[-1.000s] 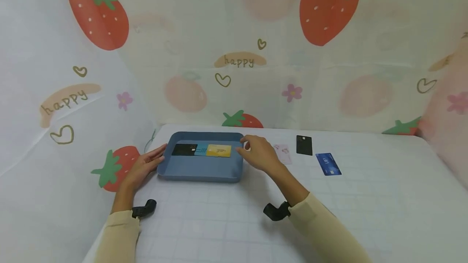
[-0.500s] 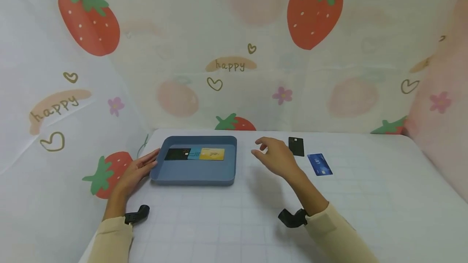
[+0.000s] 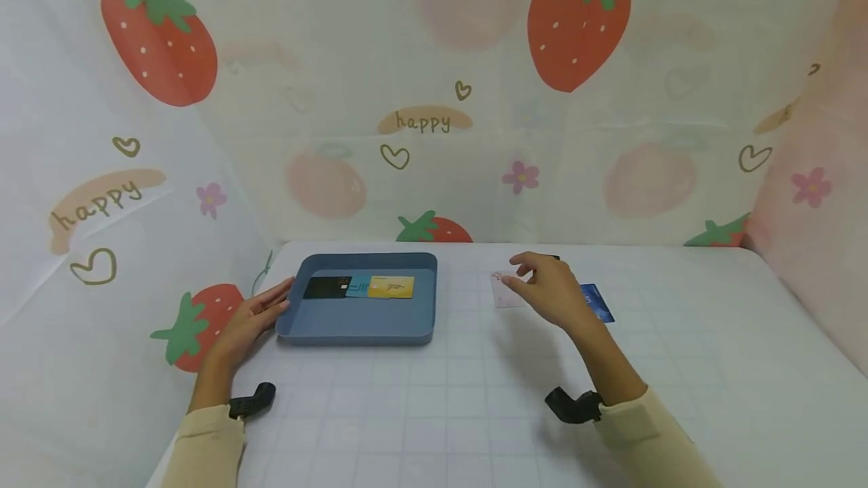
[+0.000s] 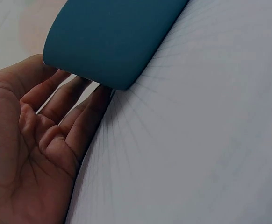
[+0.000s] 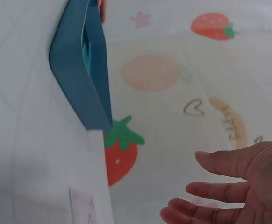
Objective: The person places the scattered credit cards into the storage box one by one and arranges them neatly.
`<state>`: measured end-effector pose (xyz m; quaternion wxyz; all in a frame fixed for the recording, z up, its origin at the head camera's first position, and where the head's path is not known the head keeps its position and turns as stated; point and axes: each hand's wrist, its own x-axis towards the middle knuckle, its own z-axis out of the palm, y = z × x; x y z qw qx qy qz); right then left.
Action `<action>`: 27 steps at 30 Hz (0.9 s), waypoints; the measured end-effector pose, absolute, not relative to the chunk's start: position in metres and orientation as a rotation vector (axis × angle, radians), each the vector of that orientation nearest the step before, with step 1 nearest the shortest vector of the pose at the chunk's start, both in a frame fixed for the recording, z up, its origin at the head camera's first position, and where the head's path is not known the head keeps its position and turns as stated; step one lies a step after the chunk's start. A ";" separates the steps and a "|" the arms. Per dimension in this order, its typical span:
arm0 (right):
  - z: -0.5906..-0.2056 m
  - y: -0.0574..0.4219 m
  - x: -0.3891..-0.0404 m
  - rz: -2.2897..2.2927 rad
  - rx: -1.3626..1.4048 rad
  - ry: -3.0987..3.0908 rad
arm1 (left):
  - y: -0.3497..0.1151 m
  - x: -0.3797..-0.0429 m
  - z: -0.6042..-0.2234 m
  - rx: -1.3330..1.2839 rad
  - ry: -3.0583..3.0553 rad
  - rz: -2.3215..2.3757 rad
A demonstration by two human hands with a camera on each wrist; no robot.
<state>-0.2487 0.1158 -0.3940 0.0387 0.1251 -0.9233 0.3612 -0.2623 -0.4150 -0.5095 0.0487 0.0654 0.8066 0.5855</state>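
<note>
while left hand (image 3: 249, 322) touches the blue tray (image 3: 366, 321), right hand (image 3: 552, 294) hovers near pink-printed card (image 3: 505, 297). both grips loose; right one moderately wide.

we see soft, muted light in the head view, a faint grey shadow on the white gridded tabletop (image 3: 380, 413) below the bare right hand (image 3: 552, 294), and blurred print on the yellow rectangular card (image 3: 391, 288). we find the left wrist view dimmest, the right wrist view hazy.
</note>
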 end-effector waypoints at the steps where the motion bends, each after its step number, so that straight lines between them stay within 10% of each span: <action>1: -0.397 0.119 -0.250 1.106 0.384 -2.824 | -0.415 -0.262 -0.509 0.203 2.459 1.782; 27: -0.419 0.188 -0.277 1.023 0.140 -2.952 | -0.416 -0.261 -0.511 0.244 2.461 1.797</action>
